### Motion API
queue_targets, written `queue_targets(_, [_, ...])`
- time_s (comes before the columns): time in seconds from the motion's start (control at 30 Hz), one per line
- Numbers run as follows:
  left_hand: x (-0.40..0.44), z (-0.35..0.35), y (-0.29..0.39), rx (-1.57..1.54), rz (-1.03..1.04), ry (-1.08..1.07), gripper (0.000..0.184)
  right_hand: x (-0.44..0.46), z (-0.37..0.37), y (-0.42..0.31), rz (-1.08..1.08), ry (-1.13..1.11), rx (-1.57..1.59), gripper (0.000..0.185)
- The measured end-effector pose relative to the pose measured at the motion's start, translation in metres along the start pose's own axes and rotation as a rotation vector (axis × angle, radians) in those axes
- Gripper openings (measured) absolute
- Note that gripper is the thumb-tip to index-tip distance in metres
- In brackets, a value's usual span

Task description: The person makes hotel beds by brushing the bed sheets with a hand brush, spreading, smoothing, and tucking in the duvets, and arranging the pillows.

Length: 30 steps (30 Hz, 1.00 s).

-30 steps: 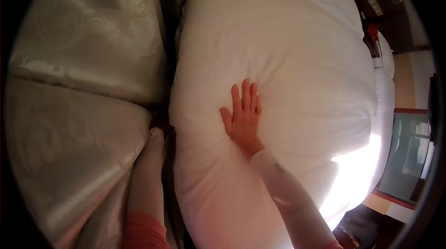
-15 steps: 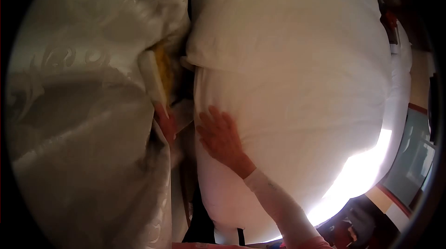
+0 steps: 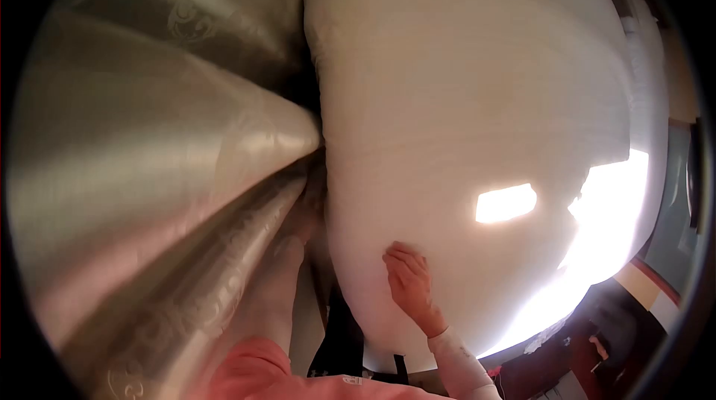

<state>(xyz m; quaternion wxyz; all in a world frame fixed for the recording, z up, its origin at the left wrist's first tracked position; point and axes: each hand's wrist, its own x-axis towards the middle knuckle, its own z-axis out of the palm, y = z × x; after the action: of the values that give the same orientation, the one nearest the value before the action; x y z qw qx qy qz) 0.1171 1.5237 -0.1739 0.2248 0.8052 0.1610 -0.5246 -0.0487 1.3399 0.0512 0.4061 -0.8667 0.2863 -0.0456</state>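
Note:
A large white duvet (image 3: 477, 87) covers the bed, puffed up, with bright sunlight patches on its right part. My right hand (image 3: 408, 277) rests on the duvet near its lower edge, fingers bent and drawn together; whether they pinch the cloth I cannot make out. Shiny patterned grey-beige fabric (image 3: 149, 154) hangs in folds on the left. My left hand (image 3: 309, 206) is low in the gap between this fabric and the duvet's side, close to the gathered folds. Its fingers are dim and mostly hidden.
At the lower right are dark furniture and several blurred items (image 3: 604, 333). A glass panel with a reddish frame (image 3: 667, 213) stands at the far right. Dark straps or cloth (image 3: 339, 340) show below the duvet's left corner.
My right hand has moved toward the duvet's lower edge, and its spread fingers have bent. The grey-beige fabric has shifted into folds converging near my left hand. The view has moved along the bed.

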Motion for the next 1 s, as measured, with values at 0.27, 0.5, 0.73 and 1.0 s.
queue_targets(0.27, [-0.110,-0.054,0.091,-0.496,0.317,0.091,0.058,-0.084,-0.045,-0.006,0.361,0.131,0.129,0.014])
queue_targets(0.5, [-0.008,0.035,-0.034,-0.124,0.243,-0.064,0.063,-0.129,-0.052,0.032,0.229,0.089,0.120,0.014])
queue_targets(0.73, [-0.043,-0.079,-0.107,-0.147,-0.001,-0.043,0.062,-0.229,-0.055,0.015,0.387,0.059,-0.017,0.014])
queue_targets(1.0, [-0.159,-0.043,0.001,-0.634,0.435,-0.016,0.050,-0.337,-0.039,0.057,0.483,0.002,0.122,0.017])
